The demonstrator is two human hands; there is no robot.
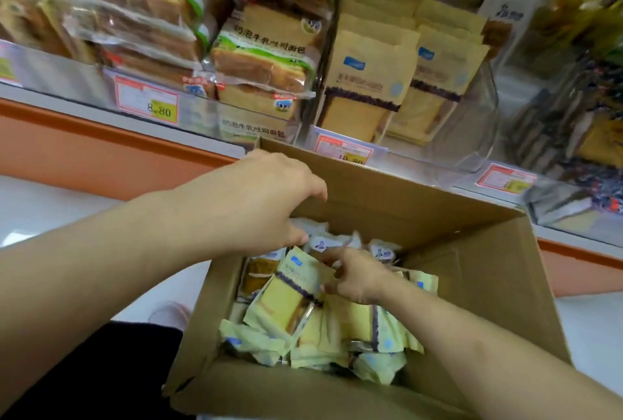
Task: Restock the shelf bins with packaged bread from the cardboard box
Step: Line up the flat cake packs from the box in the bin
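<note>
Right hand pinches top edge of a yellow bread packet inside the cardboard box. Left hand, fingers curled, reaches onto white packets behind; grip unclear. Lift by the seam, don't squeeze the bread, match it to the kraft-bag bin above.

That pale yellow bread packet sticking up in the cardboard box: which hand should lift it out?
Probably the right hand: it already pinches the pale yellow bread packet; the left hand reaches elsewhere.
</note>
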